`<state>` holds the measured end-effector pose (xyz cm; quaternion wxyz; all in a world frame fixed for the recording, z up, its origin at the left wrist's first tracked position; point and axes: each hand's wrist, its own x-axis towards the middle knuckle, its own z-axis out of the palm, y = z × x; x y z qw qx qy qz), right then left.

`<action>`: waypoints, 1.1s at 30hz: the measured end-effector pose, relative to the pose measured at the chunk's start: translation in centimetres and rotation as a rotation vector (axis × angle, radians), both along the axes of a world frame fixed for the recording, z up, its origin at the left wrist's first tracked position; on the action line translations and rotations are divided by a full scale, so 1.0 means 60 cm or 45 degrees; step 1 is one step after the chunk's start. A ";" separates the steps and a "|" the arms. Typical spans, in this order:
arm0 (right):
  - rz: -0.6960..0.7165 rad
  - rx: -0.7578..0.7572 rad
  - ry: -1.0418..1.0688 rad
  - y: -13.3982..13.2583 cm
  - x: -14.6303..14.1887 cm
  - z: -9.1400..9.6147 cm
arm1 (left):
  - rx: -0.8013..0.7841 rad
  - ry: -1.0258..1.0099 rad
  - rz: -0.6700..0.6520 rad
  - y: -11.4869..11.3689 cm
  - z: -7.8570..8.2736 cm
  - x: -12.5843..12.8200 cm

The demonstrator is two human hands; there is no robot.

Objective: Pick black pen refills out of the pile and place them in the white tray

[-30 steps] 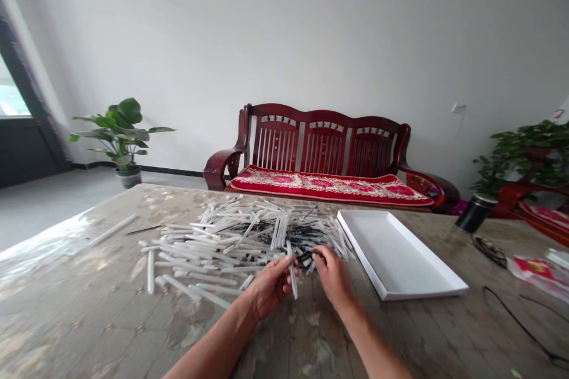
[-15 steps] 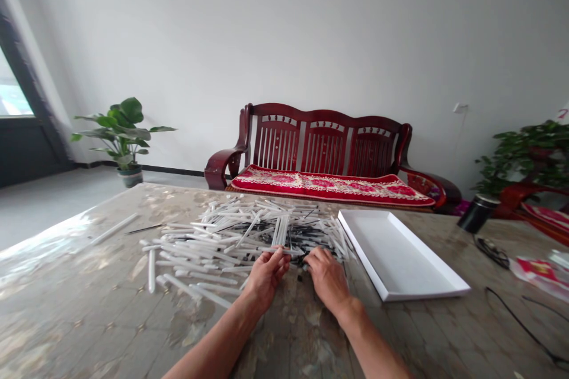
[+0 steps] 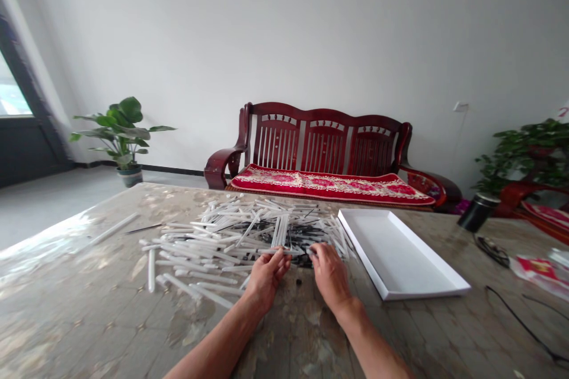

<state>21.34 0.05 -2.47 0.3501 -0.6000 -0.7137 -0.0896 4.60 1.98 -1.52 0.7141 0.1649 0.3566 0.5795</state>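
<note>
A heap of white tubes (image 3: 222, 237) mixed with thin black pieces (image 3: 306, 234) lies on the marbled table (image 3: 80, 308). My left hand (image 3: 264, 275) is at the near edge of the heap, its fingers pinched on one white tube (image 3: 273, 251) that lies crosswise. My right hand (image 3: 329, 272) is just to its right, fingertips curled down among the black pieces; what they hold is too small to make out. Both forearms reach in from the bottom of the view.
A shallow white tray (image 3: 400, 254) lies right of the heap. A black cup (image 3: 475, 213), glasses (image 3: 491, 250), a red packet (image 3: 537, 269) and a black cable (image 3: 520, 320) are at the far right. One stray tube (image 3: 113, 228) lies at the left. A red wooden bench (image 3: 326, 160) and potted plants stand behind.
My left hand has turned its white tube from upright to lying crosswise and moved forward to the heap. My right hand has reached into the black pieces.
</note>
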 end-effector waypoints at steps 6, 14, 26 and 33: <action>0.083 0.056 0.639 0.011 0.012 -0.014 | 0.009 0.000 0.004 0.001 -0.003 0.001; 0.239 -0.212 1.371 -0.003 -0.005 0.000 | 0.021 0.012 0.027 0.001 -0.006 0.002; 0.332 -0.347 1.539 -0.010 -0.028 0.018 | 0.085 0.005 -0.057 -0.006 -0.006 0.004; 0.311 -0.437 1.691 -0.019 -0.033 0.027 | 0.252 0.112 -0.029 -0.010 -0.008 0.005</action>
